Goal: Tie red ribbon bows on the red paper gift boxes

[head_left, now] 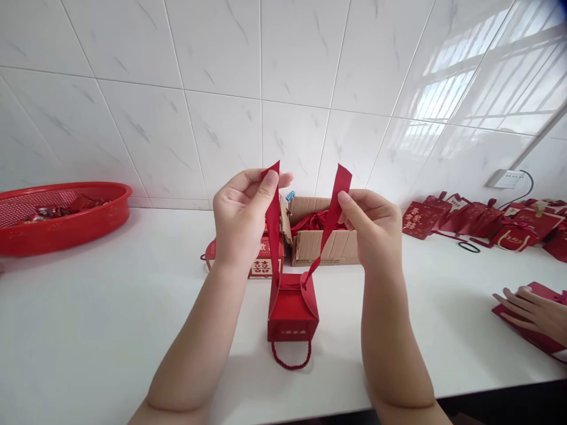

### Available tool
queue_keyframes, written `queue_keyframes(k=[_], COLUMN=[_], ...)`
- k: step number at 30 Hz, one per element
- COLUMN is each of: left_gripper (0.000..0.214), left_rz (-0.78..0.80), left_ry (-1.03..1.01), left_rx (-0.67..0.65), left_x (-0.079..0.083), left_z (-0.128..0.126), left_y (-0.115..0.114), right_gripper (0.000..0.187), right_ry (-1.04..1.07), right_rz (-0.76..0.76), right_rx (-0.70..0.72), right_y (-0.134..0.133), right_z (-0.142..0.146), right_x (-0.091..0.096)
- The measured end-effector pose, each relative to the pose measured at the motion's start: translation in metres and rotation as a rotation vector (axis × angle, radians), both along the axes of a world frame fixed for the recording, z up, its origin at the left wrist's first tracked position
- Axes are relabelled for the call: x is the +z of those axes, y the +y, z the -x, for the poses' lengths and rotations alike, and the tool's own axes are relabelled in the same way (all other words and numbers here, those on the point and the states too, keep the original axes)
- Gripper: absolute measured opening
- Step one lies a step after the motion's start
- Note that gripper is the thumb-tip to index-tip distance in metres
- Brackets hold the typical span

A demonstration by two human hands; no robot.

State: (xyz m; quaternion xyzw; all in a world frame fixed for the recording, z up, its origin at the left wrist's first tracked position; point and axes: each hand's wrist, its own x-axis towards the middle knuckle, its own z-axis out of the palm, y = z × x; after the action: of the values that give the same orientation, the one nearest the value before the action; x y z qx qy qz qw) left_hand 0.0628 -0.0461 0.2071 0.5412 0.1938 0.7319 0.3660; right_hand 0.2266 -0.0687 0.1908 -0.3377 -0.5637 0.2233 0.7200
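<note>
A small red gift box with a twisted cord handle sits on the white table before me. A red ribbon runs through the top of the box, and its two ends rise in a V. My left hand pinches one end between thumb and fingers. The other end is pinched in my right hand, its tip sticking up past the thumb. Both hands are raised above the box, apart from each other.
Behind the gift box stand a cardboard box of red ribbons and another red box. A red plastic basket holds wrapped items at left. Several red gift bags line the right wall; nearer, another person's hand rests on a red item.
</note>
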Motion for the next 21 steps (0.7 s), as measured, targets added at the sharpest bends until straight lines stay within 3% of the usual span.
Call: queue_keyframes(k=[6,21], left_gripper=[0.013,0.017], left_rz=[0.02,0.077], left_ry=[0.037,0.08], left_rx=[-0.01,-0.089], left_x=[0.01,0.014], left_z=[0.001,-0.001], left_y=[0.007,0.007], right_gripper=[0.015,0.015], right_ry=[-0.027,0.116], right_rz=[0.029,0.032], right_rx=[-0.029,0.139], right_y=[0.0,0.007], right_z=[-0.001,-0.003], right_x=[0.0,-0.004])
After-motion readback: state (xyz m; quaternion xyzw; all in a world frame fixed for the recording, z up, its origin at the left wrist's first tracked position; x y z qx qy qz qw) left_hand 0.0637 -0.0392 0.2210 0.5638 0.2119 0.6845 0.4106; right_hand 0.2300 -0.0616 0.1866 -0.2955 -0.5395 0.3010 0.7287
